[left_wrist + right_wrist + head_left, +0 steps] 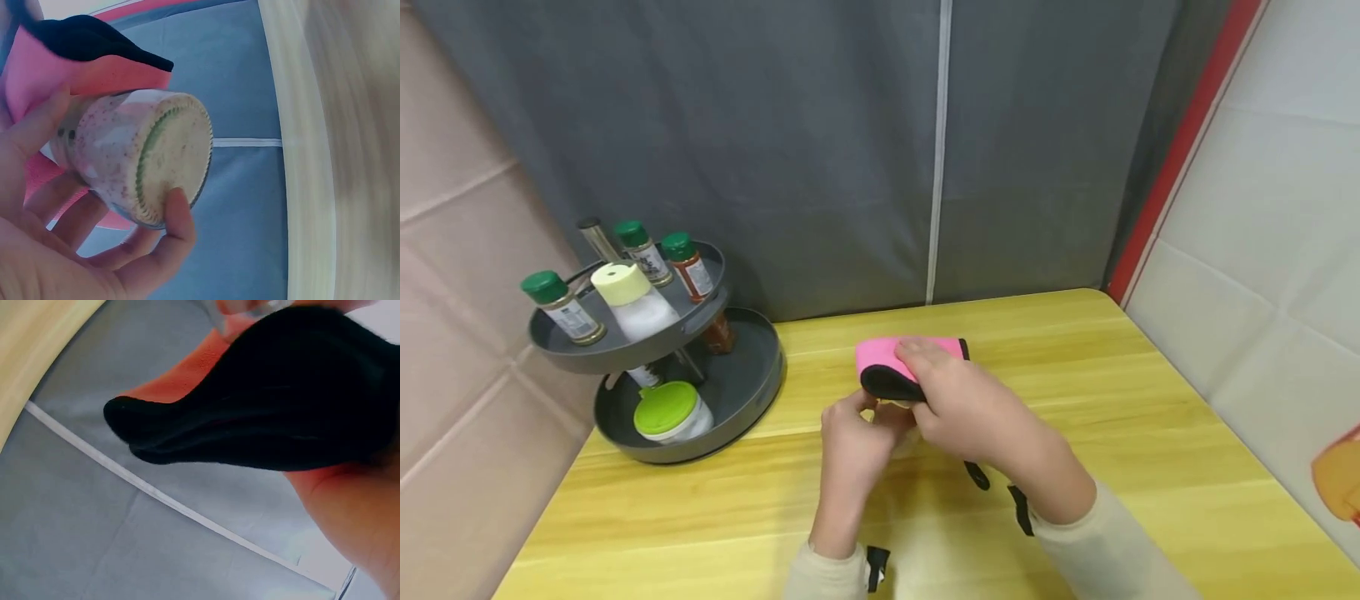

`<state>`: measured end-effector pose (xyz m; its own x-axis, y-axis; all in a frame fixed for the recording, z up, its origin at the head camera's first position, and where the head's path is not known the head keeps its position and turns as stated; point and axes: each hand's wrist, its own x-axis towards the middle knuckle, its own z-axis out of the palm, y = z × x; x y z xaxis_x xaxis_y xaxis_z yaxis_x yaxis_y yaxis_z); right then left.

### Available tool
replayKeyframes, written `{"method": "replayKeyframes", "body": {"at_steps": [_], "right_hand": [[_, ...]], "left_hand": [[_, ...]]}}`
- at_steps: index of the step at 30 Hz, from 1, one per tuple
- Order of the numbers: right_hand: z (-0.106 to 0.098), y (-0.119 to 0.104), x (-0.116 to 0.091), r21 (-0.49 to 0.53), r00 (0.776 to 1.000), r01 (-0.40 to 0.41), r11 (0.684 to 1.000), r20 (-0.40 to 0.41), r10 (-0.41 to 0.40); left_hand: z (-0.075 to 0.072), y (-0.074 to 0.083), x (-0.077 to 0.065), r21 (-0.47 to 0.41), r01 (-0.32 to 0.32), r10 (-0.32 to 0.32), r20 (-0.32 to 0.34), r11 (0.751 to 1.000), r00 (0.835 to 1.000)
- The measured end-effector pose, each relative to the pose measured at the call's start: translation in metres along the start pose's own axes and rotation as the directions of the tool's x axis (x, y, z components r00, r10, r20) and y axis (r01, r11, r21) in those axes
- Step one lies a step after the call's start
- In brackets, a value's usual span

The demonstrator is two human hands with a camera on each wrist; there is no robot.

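Note:
My left hand [853, 442] holds a small glass jar [115, 147] with pinkish, speckled contents. Its fingers wrap the side, and one fingertip rests on the round, ridged end in the left wrist view. My right hand [973, 408] grips a folded pink cloth [880, 353] with black edging [300, 400], its fingers lying over the top. The cloth is bent over and sits against the jar's other end, which it hides. In the head view most of the jar is behind my hands, held above the wooden table [760, 500].
At left stands a two-tier grey rack [760, 408] with green-capped spice bottles [572, 317], a yellow-topped shaker [640, 304] and a green-lidded jar [673, 412]. A grey curtain [775, 150] hangs behind the table; a white panel [1262, 233] borders the right. Black straps hang near both wrists.

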<state>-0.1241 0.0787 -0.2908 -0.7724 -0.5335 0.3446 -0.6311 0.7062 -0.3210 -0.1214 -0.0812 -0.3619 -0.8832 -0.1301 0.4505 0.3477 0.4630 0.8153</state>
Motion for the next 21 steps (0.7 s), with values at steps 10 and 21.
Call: {"method": "replayKeyframes", "body": {"at_steps": [10,21], "right_hand": [[0.007,-0.006,-0.024,0.064,0.993,0.044,0.997,-0.112,-0.037],[0.042,-0.007,-0.021,0.644,0.887,-0.093,0.759,-0.292,0.357]], "left_hand": [[-0.009,-0.008,0.006,-0.065,0.020,-0.017,0.039,0.998,0.999],[-0.005,0.001,0.005,-0.435,0.296,-0.238,0.183,0.850,0.954]]}}
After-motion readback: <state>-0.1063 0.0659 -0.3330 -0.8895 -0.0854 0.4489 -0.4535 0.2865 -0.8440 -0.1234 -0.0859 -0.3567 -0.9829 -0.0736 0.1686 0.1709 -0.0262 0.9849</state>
